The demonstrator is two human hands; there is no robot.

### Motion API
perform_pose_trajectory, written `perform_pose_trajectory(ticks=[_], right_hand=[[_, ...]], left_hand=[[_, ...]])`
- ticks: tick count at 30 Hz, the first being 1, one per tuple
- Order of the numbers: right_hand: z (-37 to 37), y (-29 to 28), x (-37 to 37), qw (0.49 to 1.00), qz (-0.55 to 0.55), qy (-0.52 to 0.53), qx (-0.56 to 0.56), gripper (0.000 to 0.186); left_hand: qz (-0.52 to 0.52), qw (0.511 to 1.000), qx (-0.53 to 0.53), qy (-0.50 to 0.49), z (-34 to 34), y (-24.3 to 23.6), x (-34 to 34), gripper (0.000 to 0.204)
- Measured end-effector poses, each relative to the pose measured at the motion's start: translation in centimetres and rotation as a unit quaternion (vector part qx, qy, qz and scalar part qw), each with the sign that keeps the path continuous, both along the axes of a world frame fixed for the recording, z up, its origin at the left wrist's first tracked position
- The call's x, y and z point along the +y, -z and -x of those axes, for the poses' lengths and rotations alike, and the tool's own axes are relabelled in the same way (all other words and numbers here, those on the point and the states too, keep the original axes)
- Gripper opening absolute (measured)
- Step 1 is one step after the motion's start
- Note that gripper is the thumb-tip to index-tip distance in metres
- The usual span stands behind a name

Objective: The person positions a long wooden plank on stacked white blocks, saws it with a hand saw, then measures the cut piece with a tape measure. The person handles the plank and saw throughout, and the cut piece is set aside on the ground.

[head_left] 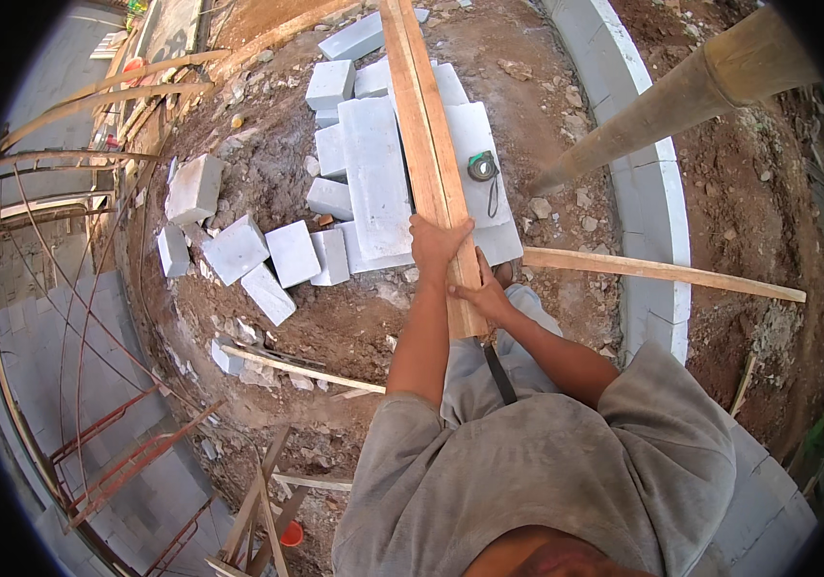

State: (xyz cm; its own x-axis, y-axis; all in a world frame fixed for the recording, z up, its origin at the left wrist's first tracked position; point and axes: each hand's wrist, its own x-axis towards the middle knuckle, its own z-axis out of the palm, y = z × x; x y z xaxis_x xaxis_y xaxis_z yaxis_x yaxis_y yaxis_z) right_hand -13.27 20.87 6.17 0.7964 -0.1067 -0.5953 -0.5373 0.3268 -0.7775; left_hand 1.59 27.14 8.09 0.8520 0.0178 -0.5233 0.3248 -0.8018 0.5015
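Observation:
A long wooden plank [421, 125] runs from the top of the view down to my hands. My left hand [436, 245] grips the plank near its lower end, fingers wrapped over its top face. Just below, my right hand [481, 293] presses on the same plank close to its end. The plank lies over several pale grey concrete blocks [378, 178]. A round tape measure [482, 166] with a dark strap rests on a block right of the plank.
Loose grey blocks [239, 250] lie scattered on the red-brown dirt at left. A curved block wall [657, 192] rings the right side, with a thinner wooden strip [662, 272] across it. A thick wooden pole [681, 91] slants at upper right. Red scaffolding [123, 452] stands lower left.

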Motion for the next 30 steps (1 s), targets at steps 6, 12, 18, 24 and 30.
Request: perform_pose_trajectory(ticks=[6, 12, 18, 24, 30], right_hand=[[1.0, -1.5, 4.7, 0.989, -0.112, 0.079, -0.047, 0.111], [2.4, -4.8, 6.1, 0.988, -0.125, 0.081, -0.044, 0.110], [3.1, -7.6, 5.3, 0.991, -0.109, 0.080, -0.016, 0.091], [4.2, -7.6, 4.9, 0.989, -0.112, 0.075, -0.056, 0.103], [5.3, -7.0, 1.8, 0.983, -0.158, 0.055, -0.072, 0.100]], left_hand=[[-0.006, 0.999, 0.009, 0.051, 0.0, -2.5, 3.0, 0.110], [0.012, 0.999, 0.016, 0.046, 1.7, -3.5, 4.9, 0.122], [0.035, 0.998, 0.038, 0.038, 2.0, -5.5, 3.9, 0.125], [0.070, 0.993, 0.063, 0.067, 1.0, -3.6, 3.9, 0.118], [0.329, 0.921, 0.209, -0.015, 2.1, -3.0, 5.4, 0.068]])
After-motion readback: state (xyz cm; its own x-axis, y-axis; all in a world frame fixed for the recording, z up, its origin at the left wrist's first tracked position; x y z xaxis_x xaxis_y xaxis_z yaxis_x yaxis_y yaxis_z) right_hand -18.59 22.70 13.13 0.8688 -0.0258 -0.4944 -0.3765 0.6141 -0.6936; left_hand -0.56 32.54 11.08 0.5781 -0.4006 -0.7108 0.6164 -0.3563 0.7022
